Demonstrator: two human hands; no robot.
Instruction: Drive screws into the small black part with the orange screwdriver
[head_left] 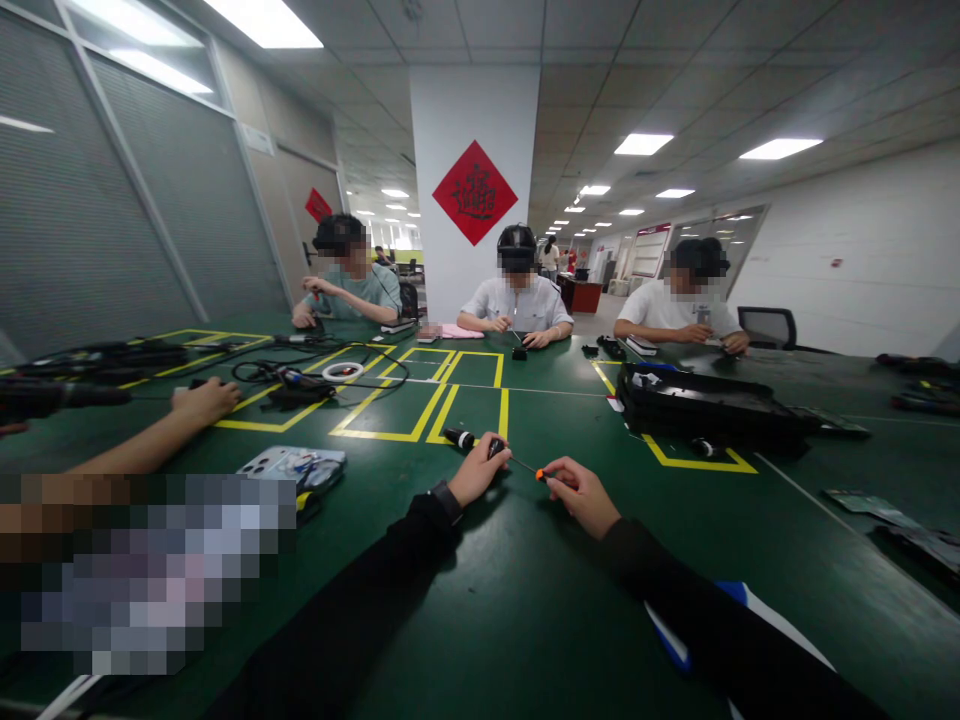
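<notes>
My left hand (pixel 480 470), with a dark band at the wrist, is closed around a small black part (pixel 496 447) above the green table. To its right, my right hand (pixel 583 492) pinches the orange and black handle of a screwdriver (pixel 541 475). The thin shaft points left and reaches the black part; its tip is too small to make out. A black cylindrical piece with a white band (pixel 459 438) lies just left of my left hand.
Yellow tape outlines mark the green table (pixel 517 620). A long black tray (pixel 712 400) lies at the right, cables (pixel 300 380) at the left. Another person's arm (pixel 150 430) reaches in from the left beside a clear bag (pixel 296 465). Three people sit across.
</notes>
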